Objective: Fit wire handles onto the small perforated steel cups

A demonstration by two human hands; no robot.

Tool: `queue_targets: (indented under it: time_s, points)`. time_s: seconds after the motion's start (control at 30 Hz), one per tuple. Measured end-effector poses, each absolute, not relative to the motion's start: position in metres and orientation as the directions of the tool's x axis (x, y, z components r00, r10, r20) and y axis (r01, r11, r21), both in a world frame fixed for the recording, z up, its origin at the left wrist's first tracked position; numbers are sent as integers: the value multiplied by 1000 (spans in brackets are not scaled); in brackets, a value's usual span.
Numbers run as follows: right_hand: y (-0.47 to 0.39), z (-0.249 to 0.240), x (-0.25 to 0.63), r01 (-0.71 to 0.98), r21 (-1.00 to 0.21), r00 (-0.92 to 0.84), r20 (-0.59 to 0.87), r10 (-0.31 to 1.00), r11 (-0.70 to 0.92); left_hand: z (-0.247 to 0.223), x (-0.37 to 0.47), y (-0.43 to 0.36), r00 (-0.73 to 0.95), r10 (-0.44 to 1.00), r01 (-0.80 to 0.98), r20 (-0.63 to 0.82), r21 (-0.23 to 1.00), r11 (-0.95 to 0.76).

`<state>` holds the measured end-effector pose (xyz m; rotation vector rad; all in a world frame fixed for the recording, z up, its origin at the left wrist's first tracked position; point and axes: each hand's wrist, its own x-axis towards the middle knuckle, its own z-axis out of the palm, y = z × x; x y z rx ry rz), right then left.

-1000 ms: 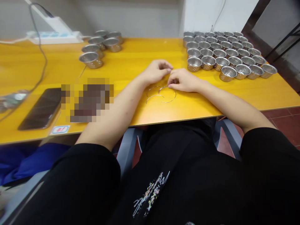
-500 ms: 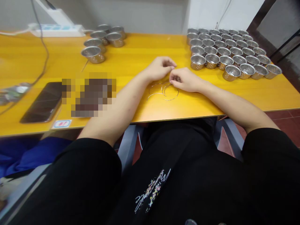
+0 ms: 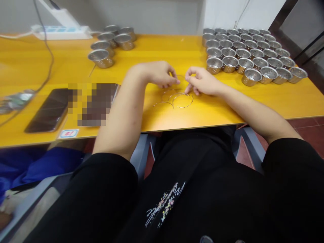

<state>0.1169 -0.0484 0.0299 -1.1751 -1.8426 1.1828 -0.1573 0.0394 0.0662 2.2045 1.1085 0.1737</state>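
Observation:
Several thin curved wires [image 3: 182,107] lie on the yellow table close to its front edge. Behind and left of them is my left hand [image 3: 163,75], its fingers bent down with the thumb near the index finger. My right hand [image 3: 201,81] faces it across a small gap, thumb and index finger pinched together, the other fingers pointing down by the wires. A faint thin wire arc [image 3: 181,77] shows between the two hands, and its ends seem to meet the fingertips of both.
Many perforated metal cups [image 3: 245,64] stand in rows at the right, and several more cups [image 3: 100,58] at the back left. Dark phone [image 3: 47,109], a blurred-out dark object [image 3: 98,104], cable and power strip [image 3: 63,32] occupy the left. A person's blue clothing [image 3: 50,165] shows lower left.
My hands have moved apart, my left wrist rising and shifting left. A wire arc now shows between the hands, and the wires on the table lie differently.

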Motion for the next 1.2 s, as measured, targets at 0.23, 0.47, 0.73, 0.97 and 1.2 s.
queue_targets:
  time_s: [0.23, 0.47, 0.73, 0.97, 1.2]
  points:
    - [-40, 31, 117, 226, -971, -347, -11, 938, 72, 81, -162, 23, 536, 781, 834, -319, 343, -432]
    - [-32, 29, 122, 227, -971, -305, 0, 952, 73, 60, -149, 29, 698, 695, 663, -171, 523, -536]
    - [-16, 27, 138, 217, -966, -229, 92, 969, 143, 54, -132, 18, 719, 695, 563, -16, 599, -569]
    - [-12, 28, 142, 221, -963, -154, 120, 981, 153, 83, -121, -13, 718, 693, 611, -66, 535, -583]
    - [-22, 35, 138, 264, -957, -127, 88, 988, 119, 106, -100, -55, 765, 520, 644, -379, 432, -632]
